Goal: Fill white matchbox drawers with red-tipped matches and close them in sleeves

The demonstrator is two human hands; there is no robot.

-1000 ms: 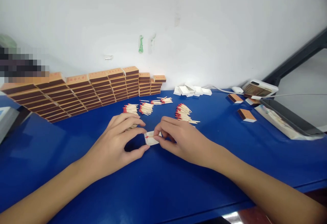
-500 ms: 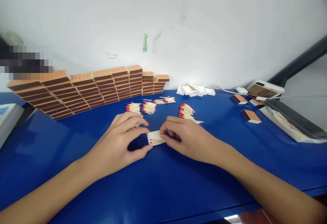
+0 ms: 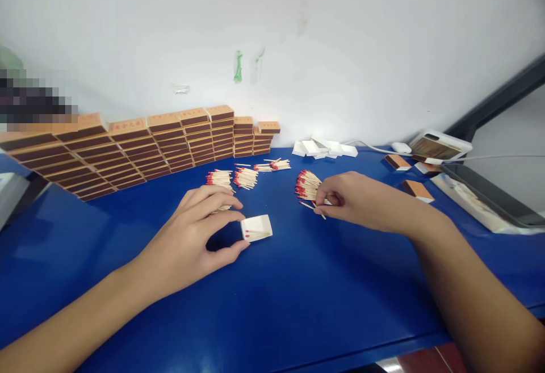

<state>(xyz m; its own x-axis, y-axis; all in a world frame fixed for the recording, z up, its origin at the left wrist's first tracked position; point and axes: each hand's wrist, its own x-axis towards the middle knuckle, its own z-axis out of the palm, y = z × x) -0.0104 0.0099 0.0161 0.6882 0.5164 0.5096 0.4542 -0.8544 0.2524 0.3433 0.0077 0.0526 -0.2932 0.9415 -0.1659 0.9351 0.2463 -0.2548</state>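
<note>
A white matchbox tray lies on the blue table with a few red-tipped matches along its near side. My left hand holds its left end between thumb and index finger. My right hand is at the near edge of a fanned pile of matches, thumb and index finger pinched on a match. Another matchstick end pokes out below those fingertips. More match piles lie beyond my left hand, which partly covers one of them.
Stacked matchboxes form a wall at the back left. Several white empty trays are heaped against the wall. To the right are loose matchboxes, a white cable, a phone and a dark flat device.
My right hand has moved from the tray rightward and back to the match pile, where it now pinches a match. My left hand still holds the tray.
</note>
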